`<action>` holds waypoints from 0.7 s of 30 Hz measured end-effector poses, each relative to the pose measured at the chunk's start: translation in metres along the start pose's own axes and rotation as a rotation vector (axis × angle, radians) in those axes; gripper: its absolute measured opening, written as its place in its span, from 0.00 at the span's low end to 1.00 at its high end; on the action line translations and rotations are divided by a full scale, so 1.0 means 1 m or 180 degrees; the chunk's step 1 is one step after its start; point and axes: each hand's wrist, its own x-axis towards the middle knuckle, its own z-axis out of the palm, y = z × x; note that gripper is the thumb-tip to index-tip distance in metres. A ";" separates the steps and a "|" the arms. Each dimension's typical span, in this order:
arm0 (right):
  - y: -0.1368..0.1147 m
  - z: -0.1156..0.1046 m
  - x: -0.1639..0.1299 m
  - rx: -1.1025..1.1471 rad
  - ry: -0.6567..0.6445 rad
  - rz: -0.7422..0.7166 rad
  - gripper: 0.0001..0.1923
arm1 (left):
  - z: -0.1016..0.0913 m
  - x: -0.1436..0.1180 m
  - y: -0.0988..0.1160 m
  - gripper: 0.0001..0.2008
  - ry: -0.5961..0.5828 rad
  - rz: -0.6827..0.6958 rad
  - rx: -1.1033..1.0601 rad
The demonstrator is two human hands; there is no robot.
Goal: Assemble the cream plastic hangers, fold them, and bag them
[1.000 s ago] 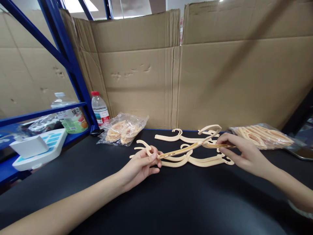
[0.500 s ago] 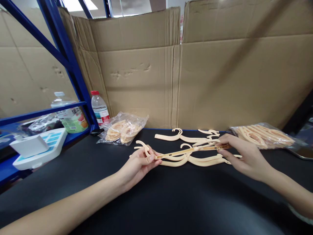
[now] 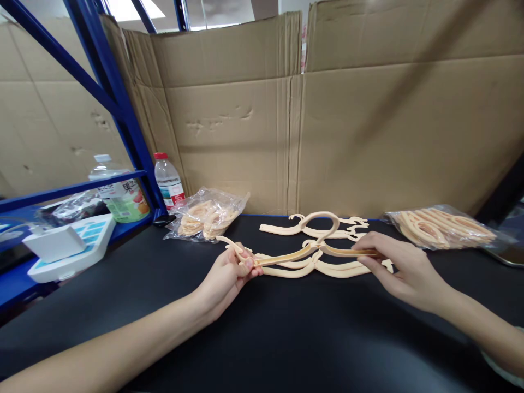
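1. Tilted upright since half a second ago, the cream hanger (image 3: 311,248) now shows its hook above the black table (image 3: 286,338).
2. Left hand (image 3: 227,278) pinches one arm tip; right hand (image 3: 403,267) grips the other.
3. Loose hangers (image 3: 327,268) lie just behind.
4. Bagged hangers (image 3: 444,226) and a water bottle (image 3: 169,183) sit before the cardboard wall (image 3: 347,125).

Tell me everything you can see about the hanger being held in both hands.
The held hanger is cream-coloured and looks like thin moulded plastic. It has two slim arms that dip to a centre joint, where a rounded hook arches up. It is held roughly level just above the black table, over other hangers of the same kind lying flat. The left hand pinches its left tip and the right hand grips its right arm.
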 end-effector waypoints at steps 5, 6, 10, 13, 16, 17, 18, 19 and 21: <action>-0.002 0.004 -0.002 -0.0061 -0.0043 0.0154 0.06 | 0.000 0.003 0.001 0.11 0.0250 0.0063 -0.0026; -0.002 0.004 -0.002 -0.0078 -0.0022 0.0191 0.06 | 0.000 0.004 0.001 0.11 0.0273 0.0073 -0.0021; -0.002 0.005 -0.001 -0.0122 0.0162 0.0449 0.07 | 0.001 0.007 0.003 0.09 0.0255 0.0086 -0.0018; 0.001 0.004 0.001 -0.0057 0.0154 0.0748 0.07 | 0.002 0.008 0.004 0.06 0.0237 0.0099 -0.0011; 0.005 0.003 0.002 0.0138 0.0065 0.0964 0.08 | 0.003 0.004 0.004 0.06 0.0084 0.0079 0.0261; 0.006 0.002 0.002 0.0225 0.0053 0.1023 0.09 | 0.003 0.001 0.004 0.07 -0.0071 0.0131 0.0551; 0.008 0.000 0.003 0.0319 0.0049 0.1077 0.10 | 0.005 -0.003 0.005 0.08 -0.0281 0.0267 0.0960; 0.009 -0.001 0.003 0.0414 0.0039 0.1124 0.10 | 0.006 -0.008 0.005 0.08 -0.0563 0.0474 0.1448; 0.011 -0.004 0.004 0.0602 -0.0029 0.1184 0.11 | 0.010 -0.019 0.006 0.04 -0.1217 0.1078 0.2397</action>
